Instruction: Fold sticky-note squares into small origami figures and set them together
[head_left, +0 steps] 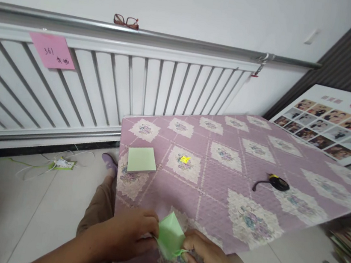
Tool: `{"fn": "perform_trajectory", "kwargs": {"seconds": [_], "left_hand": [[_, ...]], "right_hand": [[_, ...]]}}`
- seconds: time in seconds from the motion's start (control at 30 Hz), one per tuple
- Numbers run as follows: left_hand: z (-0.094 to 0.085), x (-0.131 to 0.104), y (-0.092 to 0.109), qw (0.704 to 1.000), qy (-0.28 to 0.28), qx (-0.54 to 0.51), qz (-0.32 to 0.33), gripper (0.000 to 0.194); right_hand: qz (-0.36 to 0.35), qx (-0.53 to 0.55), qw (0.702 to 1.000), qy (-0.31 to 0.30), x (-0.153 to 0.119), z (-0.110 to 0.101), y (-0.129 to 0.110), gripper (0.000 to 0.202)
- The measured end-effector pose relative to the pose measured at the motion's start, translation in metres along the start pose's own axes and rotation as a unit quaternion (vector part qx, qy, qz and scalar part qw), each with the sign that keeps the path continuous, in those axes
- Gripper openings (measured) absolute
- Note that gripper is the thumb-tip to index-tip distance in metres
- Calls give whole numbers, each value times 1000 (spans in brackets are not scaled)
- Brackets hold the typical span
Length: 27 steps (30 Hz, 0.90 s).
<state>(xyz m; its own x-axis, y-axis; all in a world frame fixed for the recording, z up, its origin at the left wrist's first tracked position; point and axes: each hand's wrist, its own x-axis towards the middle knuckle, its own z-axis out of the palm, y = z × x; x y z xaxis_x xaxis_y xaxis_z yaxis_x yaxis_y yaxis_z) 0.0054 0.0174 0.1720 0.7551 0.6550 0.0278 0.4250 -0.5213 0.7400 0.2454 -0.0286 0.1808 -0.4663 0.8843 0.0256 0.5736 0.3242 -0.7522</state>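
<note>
Paper (171,234), green, partly folded: held up over near edge of table (214,184), abt centre-bottom of view. Clock centred on it, w/ 12 twd rad (163,87).

Largest 1st. White wall (192,4) across the back, 10 to 1. Below it, the rad, white + ribbed, w/ metal pipe (181,38) running along above. Next, table again: flowered purple cloth (207,200) on top, spreading from 11 round to 3. Photo board (328,125) twd 2, tilted, by table's far R end.

L hand (136,234) at 9: fingers bent, pinching paper's L edge. R hand (210,257) abt 3: thumb + fingers clamped on lower R corner, bunched or pleated-looking there. Blurred, so exact folds: can't tell.

Pink note (52,51) w/ handwriting, on rad, btwn 10 and 11. Pale green pad (142,160) on table at 11. Black/yellow tape measure (278,183) at 2, strap twd 9. Glasses (126,21) on pipe, abt 11. Smallest: yellow bit (185,160) on cloth at 12, prob. folded, too small to be sure.

Step in hand, judging by grip + creases: shaping paper by folding, prob. midway. Next move seems to call for pinning corner w/ R, lining up edge w/ L, then pressing crease flat; light touch, to avoid tearing.
</note>
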Motion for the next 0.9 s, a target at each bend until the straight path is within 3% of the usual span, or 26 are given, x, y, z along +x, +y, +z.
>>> {"fn": "perform_trajectory", "kwargs": {"seconds": [0.13,0.23,0.4,0.57,0.7,0.8,0.9], "left_hand": [[11,3,-2,989,84,-108,-59,14],[18,6,-1,970,122,-174,-119,12],[25,9,-1,952,145,-213,-164,8],[31,13,1,930,172,-283,-162,11],[46,19,-4,877,211,-405,-149,41],[65,24,-13,804,240,-526,-137,60],[84,24,-19,767,193,-596,-137,63]], "right_hand": [[79,83,993,42,3,7,1,24],[125,156,979,42,5,12,4,28],[150,195,968,59,8,20,10,32],[155,200,961,107,9,29,19,38],[164,199,952,163,11,36,21,41],[161,204,944,203,12,40,16,40],[145,198,943,225,13,41,11,40]]}}
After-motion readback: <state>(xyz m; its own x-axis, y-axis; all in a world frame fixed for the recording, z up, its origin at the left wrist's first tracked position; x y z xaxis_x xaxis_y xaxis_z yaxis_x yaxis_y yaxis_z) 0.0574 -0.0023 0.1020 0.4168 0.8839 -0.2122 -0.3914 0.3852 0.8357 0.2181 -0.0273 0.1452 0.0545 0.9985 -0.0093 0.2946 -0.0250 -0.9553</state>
